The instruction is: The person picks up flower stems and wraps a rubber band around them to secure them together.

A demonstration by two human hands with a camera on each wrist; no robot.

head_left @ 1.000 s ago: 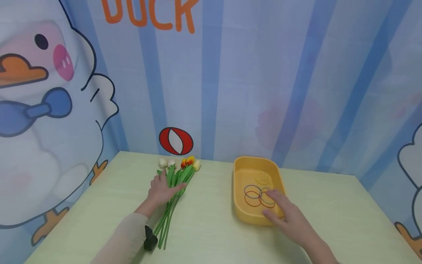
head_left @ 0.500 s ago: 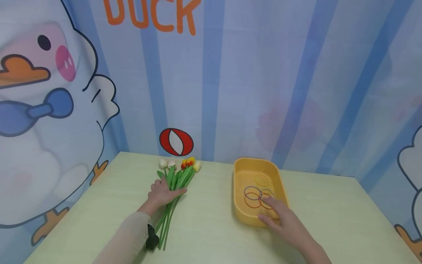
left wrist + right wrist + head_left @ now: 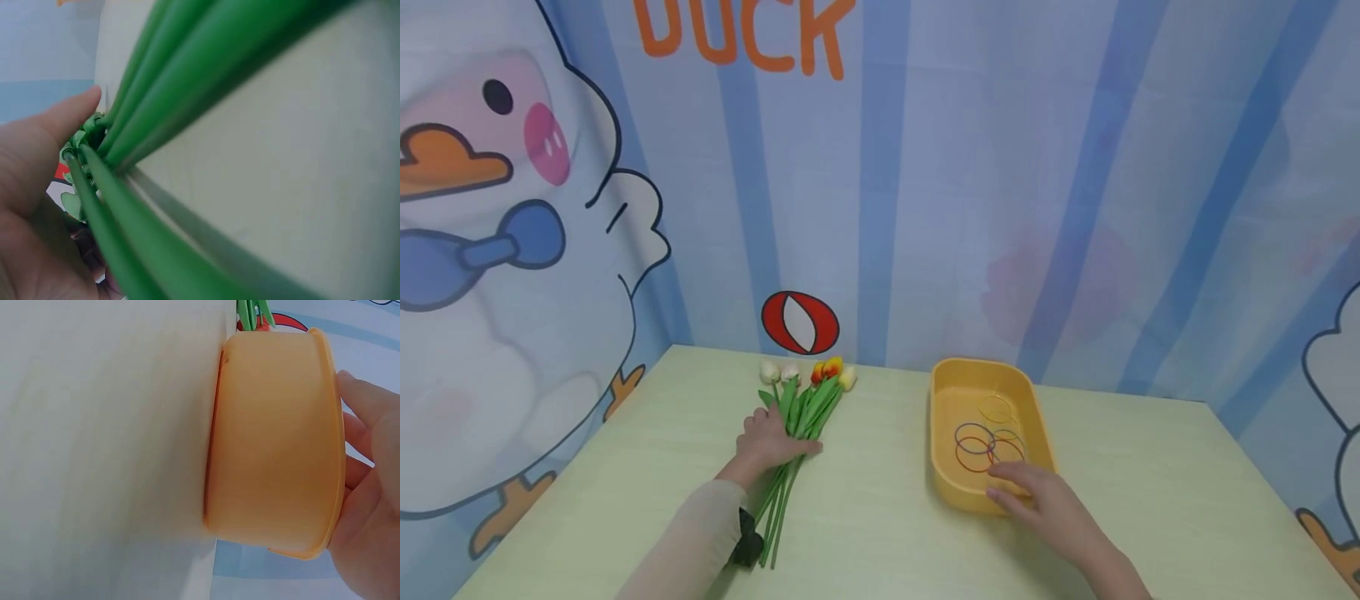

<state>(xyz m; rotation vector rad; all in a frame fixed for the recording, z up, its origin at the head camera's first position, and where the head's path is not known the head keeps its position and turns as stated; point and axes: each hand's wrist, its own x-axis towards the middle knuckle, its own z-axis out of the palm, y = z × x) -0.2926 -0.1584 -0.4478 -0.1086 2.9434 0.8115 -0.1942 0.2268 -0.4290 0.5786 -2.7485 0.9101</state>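
Left of the middle of the bench (image 3: pixel 872 483), the left hand (image 3: pixel 766 442) lies across a bunch of flowers (image 3: pixel 807 412), thumb spread over the stems; whether that grip clamps them I cannot tell. The blooms lie near the back edge, stems slanting frontward. Right of the middle stands a yellow tub (image 3: pixel 958 497) with thin coloured loops (image 3: pixel 992 445) inside. Over its near right rim is the right hand (image 3: pixel 1060 512), thumb and fingers apart, holding nothing. The step looks like steadying the flowers while reaching for a loop; lifting one would call for a fine fingertip pinch.
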